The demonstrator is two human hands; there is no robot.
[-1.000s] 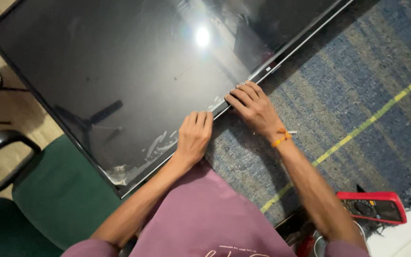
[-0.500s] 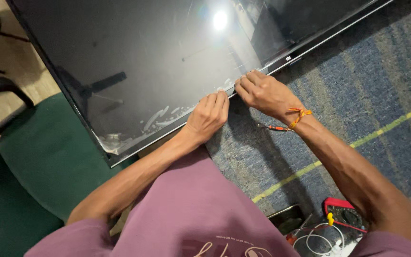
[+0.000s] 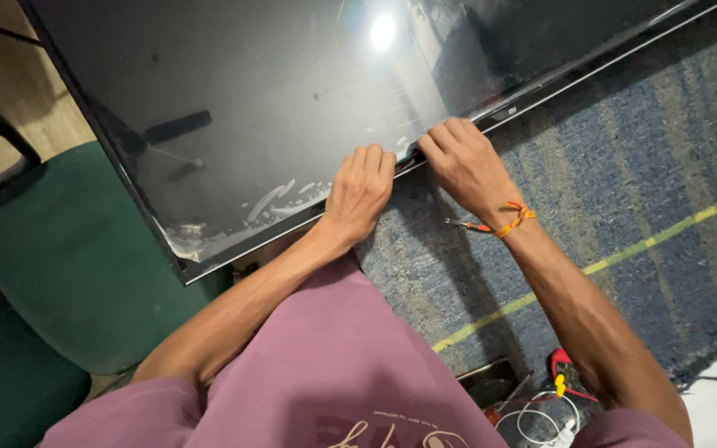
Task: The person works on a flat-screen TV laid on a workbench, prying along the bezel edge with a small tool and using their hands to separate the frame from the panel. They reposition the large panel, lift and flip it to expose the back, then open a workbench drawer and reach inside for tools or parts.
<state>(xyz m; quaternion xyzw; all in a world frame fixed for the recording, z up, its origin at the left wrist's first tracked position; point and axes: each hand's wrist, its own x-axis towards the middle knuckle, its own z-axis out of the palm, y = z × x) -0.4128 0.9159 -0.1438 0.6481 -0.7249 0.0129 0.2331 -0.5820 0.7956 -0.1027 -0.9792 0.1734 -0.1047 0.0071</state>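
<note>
A large flat black screen panel (image 3: 292, 108) lies face up on a blue woven rug (image 3: 641, 182), its near corner hanging over a green chair. My left hand (image 3: 360, 191) rests flat on the panel's near edge, fingers curled over the bezel. My right hand (image 3: 462, 162) sits just to its right, fingertips pressed into the same edge where the bezel meets the glass. An orange thread band circles my right wrist. A small screwdriver (image 3: 468, 224) with an orange handle lies on the rug beside that wrist. White smears mark the glass near the corner.
A green padded chair (image 3: 60, 265) stands at the left under the panel's corner. A red tool (image 3: 570, 373) and white cable (image 3: 537, 419) lie on the floor at the bottom right. A yellow stripe crosses the rug. Wooden floor shows at the upper left.
Both hands have stayed on the panel's near edge while the view shifted. My hands sit closer together now, the right one's fingertips dug further into the bezel.
</note>
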